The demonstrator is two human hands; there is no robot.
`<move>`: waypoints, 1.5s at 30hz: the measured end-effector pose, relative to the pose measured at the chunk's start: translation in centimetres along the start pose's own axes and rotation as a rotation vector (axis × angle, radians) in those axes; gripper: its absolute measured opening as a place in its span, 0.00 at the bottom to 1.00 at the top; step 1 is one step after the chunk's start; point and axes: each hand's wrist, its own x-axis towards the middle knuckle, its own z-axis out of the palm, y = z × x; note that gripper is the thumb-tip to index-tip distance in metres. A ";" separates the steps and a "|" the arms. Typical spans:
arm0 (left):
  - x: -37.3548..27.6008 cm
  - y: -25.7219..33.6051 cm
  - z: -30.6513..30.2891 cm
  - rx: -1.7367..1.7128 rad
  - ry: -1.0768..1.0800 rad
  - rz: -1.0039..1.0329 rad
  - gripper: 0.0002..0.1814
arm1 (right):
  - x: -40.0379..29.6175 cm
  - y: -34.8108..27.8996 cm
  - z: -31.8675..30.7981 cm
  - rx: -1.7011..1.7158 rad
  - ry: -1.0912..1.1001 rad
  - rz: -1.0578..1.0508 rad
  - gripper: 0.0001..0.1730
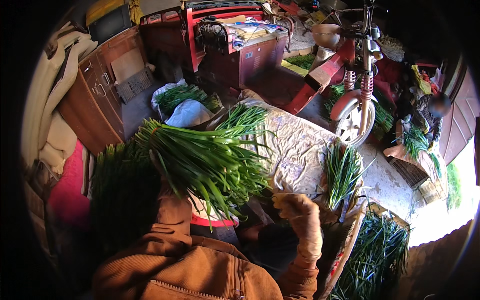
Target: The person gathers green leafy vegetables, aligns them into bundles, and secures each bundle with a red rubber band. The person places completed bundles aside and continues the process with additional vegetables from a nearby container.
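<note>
A large bundle of long green leaves, likely garlic chives (206,153), is tied with a reddish band at its stem end and fans out to the right. My left sleeve (172,212) runs up beneath the bundle, which rests on my left hand; the leaves hide most of that hand. Just right of the leaf tips is my gloved right hand (294,206), its fingers curled; whether they pinch a leaf is unclear. Beyond them, a cloth-covered table (292,150) bears loose chives (242,122) at its far left and another small heap (341,174) at its right end.
Stacked chives (120,157) stand in shadow at left. A basket (347,247) and more chives (375,255) lie at lower right. Behind are a white sack (189,112), a wooden cabinet (93,101) and a red cargo tricycle (258,60). Another person (429,112) handles chives at far right.
</note>
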 end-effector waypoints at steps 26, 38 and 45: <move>1.0 -0.2 1.9 0.172 0.090 0.006 0.34 | 5.3 5.4 6.2 -0.331 0.177 -0.456 0.10; 0.9 -0.3 2.0 0.192 0.048 -0.034 0.35 | -0.5 0.8 4.3 0.318 -0.318 -0.203 0.08; 2.1 0.8 -4.1 0.165 -0.077 -0.004 0.33 | 1.5 1.7 2.7 0.287 0.068 -0.191 0.06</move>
